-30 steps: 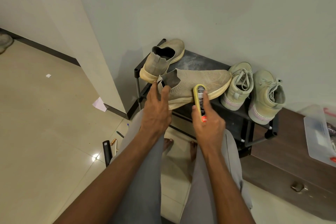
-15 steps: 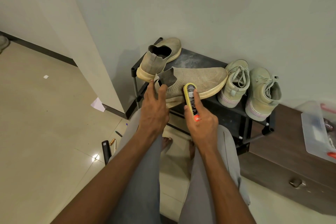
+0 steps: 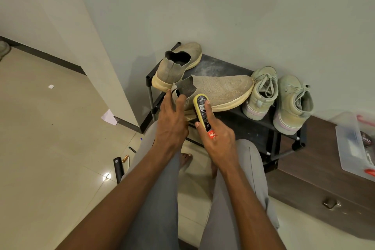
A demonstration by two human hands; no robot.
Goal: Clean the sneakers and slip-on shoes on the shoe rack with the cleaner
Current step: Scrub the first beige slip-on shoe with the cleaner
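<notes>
A beige knit slip-on shoe [image 3: 221, 90] lies on its side across the black shoe rack [image 3: 221, 67], toe to the right. My left hand [image 3: 172, 122] grips its heel collar. My right hand [image 3: 215, 138] holds a yellow cleaner applicator [image 3: 202, 111] with a black label, its front end pressed against the shoe's side near the sole. The second slip-on [image 3: 178, 65] stands at the rack's back left. Two pale green lace-up sneakers [image 3: 261, 91] [image 3: 292, 103] stand on the rack's right end.
A dark wooden cabinet [image 3: 324, 172] stands right of the rack with a clear plastic box [image 3: 353, 144] on top. On the tiled floor at the left lie a black tube [image 3: 118, 168], pens [image 3: 132, 149] and paper scraps [image 3: 109, 116]. My grey-trousered knees fill the foreground.
My right hand has slid the applicator leftward along the shoe's side toward the heel. My left hand keeps its hold on the heel collar.
</notes>
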